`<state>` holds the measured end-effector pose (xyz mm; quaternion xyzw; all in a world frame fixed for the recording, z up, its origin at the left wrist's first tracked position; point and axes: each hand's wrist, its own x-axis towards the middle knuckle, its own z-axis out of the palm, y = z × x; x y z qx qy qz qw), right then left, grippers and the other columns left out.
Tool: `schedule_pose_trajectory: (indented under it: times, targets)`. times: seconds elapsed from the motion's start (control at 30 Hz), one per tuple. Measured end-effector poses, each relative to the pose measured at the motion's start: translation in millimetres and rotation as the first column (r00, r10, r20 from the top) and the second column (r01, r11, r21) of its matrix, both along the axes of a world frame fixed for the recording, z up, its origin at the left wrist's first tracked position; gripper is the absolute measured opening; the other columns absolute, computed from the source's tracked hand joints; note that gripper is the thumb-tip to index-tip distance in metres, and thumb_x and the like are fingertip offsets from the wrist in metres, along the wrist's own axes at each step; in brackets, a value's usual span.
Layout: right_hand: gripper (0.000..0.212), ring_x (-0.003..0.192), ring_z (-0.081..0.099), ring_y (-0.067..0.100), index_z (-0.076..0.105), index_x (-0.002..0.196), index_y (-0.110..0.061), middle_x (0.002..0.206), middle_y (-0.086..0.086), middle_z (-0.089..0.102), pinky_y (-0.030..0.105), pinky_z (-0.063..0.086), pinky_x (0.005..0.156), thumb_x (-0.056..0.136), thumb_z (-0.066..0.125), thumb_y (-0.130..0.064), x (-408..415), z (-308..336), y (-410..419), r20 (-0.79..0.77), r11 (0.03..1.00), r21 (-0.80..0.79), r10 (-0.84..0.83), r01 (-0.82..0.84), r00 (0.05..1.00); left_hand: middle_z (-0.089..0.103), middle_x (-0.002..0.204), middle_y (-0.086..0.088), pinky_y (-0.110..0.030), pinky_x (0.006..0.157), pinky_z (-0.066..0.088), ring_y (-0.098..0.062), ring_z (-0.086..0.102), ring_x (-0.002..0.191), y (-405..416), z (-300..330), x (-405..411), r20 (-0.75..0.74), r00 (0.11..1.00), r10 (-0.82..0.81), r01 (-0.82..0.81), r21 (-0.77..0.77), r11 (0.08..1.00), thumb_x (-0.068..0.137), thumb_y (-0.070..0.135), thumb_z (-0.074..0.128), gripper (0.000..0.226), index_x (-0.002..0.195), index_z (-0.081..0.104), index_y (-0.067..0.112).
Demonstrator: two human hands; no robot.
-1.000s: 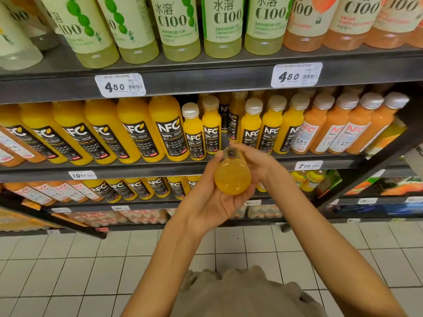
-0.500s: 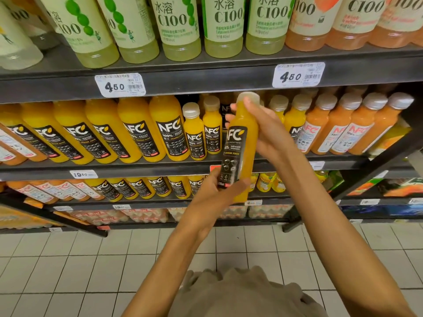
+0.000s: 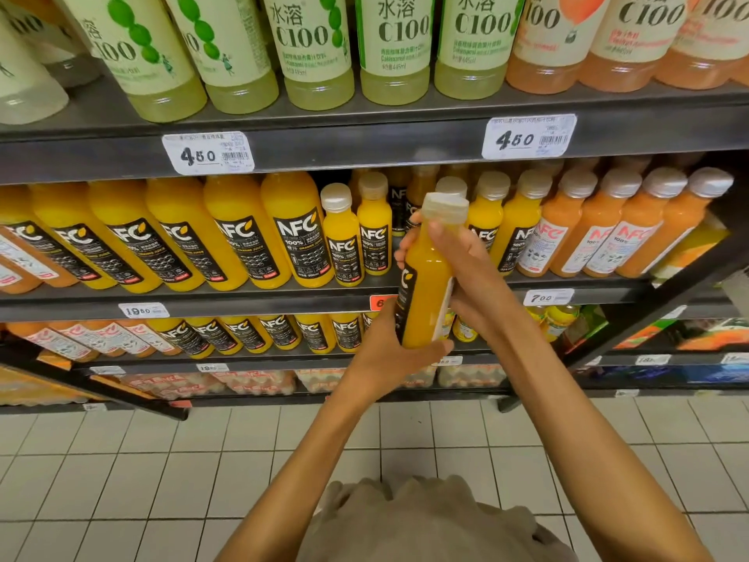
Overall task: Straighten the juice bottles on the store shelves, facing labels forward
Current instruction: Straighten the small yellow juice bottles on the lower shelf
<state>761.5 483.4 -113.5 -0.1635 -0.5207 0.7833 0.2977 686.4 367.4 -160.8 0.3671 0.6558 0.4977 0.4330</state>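
Both hands gripping small NFC orange juice bottle [image 3: 425, 285], left hand [image 3: 389, 358] at base, right hand [image 3: 466, 269] at neck, label facing left; next, prob. twisting label fwd & slotting into middle shelf [image 3: 283, 296] gap.

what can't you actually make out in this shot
Head view only:
- Held bottle: its label is turned sideways, partly covered by the left hand and right hand.
- Red shelf tag: price hidden behind the left hand.
- Top-shelf C100 bottles: caps cut off by the frame edge.
- Price tag small print: too small.

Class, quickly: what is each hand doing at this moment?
Left hand: closed around the bottom of the orange juice bottle.
Right hand: closed around the upper part of the same bottle, just below its cap.
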Motion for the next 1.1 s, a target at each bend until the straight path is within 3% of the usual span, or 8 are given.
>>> schedule_pose_trajectory:
  times: [0.13,0.33,0.43,0.6,0.7,0.8,0.9,1.1]
  targets:
    - [0.033,0.094,0.064,0.022,0.056,0.102,-0.019,0.092,0.002,0.068,0.031,0.053,0.081,0.074,0.074,-0.020,3,14,-13,0.057,0.952,0.306,-0.036,0.017,0.998,0.060,0.109,0.002,-0.019,0.074,0.053,-0.014,0.060,0.097,13,-10,-6,-0.090,0.987,0.132,-0.126,0.073,0.989,0.074,0.016,0.079,0.058,0.116,0.041,0.029]
    - [0.044,0.100,0.063,0.029,0.048,0.100,-0.019,0.093,0.006,0.065,0.039,0.051,0.090,0.073,0.074,0.005,7,32,-23,0.027,0.775,0.630,0.027,-0.038,0.999,0.059,0.120,-0.003,-0.011,0.080,0.050,-0.008,0.056,0.113,28,-4,-20,-0.137,0.974,0.180,-0.149,0.207,0.967,0.068,-0.009,0.072,0.071,0.132,0.047,0.008]
    - [0.039,0.104,0.062,0.028,0.052,0.103,-0.014,0.100,0.014,0.064,0.039,0.050,0.092,0.075,0.073,0.003,11,38,-14,0.061,0.791,0.604,0.075,-0.097,0.995,0.061,0.097,0.013,-0.002,0.064,0.046,0.017,0.058,0.087,17,2,-29,-0.158,0.987,0.038,-0.014,0.152,0.988,0.066,-0.007,0.074,0.059,0.109,0.054,0.029]
    - [0.020,0.082,0.069,0.019,0.060,0.094,-0.019,0.077,0.005,0.072,0.029,0.053,0.076,0.079,0.072,-0.018,4,29,-2,0.156,0.925,0.367,0.046,-0.101,0.987,0.068,0.111,0.012,-0.020,0.087,0.052,-0.004,0.064,0.105,-1,-4,-26,0.141,0.952,-0.271,0.273,0.010,0.962,0.069,0.002,0.076,0.064,0.117,0.050,0.034]
    - [0.015,0.076,0.067,0.015,0.062,0.088,-0.017,0.071,0.001,0.069,0.027,0.051,0.070,0.084,0.062,-0.032,-3,16,7,0.179,0.984,0.179,-0.045,0.013,0.983,0.070,0.114,0.002,-0.037,0.098,0.049,-0.015,0.064,0.110,-8,-13,-17,0.288,0.924,-0.252,0.256,0.023,0.966,0.085,0.009,0.063,0.048,0.124,0.048,0.030]
    - [0.029,0.091,0.068,0.022,0.060,0.106,-0.014,0.089,0.007,0.073,0.031,0.055,0.074,0.092,0.050,-0.038,-1,11,18,0.132,1.000,-0.021,0.001,0.002,0.991,0.072,0.105,-0.007,-0.035,0.078,0.056,-0.020,0.070,0.087,-12,-19,-17,0.521,0.834,-0.180,0.159,0.085,0.984,0.080,0.034,0.061,0.047,0.124,0.051,0.023]
    - [0.038,0.094,0.068,0.021,0.060,0.110,-0.014,0.099,0.007,0.073,0.032,0.056,0.076,0.089,0.054,-0.044,-1,8,19,0.155,0.999,0.011,-0.053,0.052,0.987,0.067,0.110,-0.014,-0.032,0.065,0.056,-0.022,0.068,0.080,-11,-20,-19,0.636,0.767,-0.088,0.035,0.095,0.995,0.074,0.046,0.068,0.063,0.128,0.051,0.018]
    - [0.040,0.064,0.061,0.001,0.053,0.098,-0.019,0.063,-0.013,0.064,0.017,0.048,0.059,0.073,0.078,-0.037,-12,11,14,0.242,0.914,0.251,-0.377,0.318,0.894,0.062,0.110,0.004,-0.017,0.072,0.054,-0.009,0.062,0.097,0,-25,-10,0.116,0.991,0.068,-0.079,0.097,0.992,0.063,0.046,0.071,0.057,0.113,0.045,0.042]
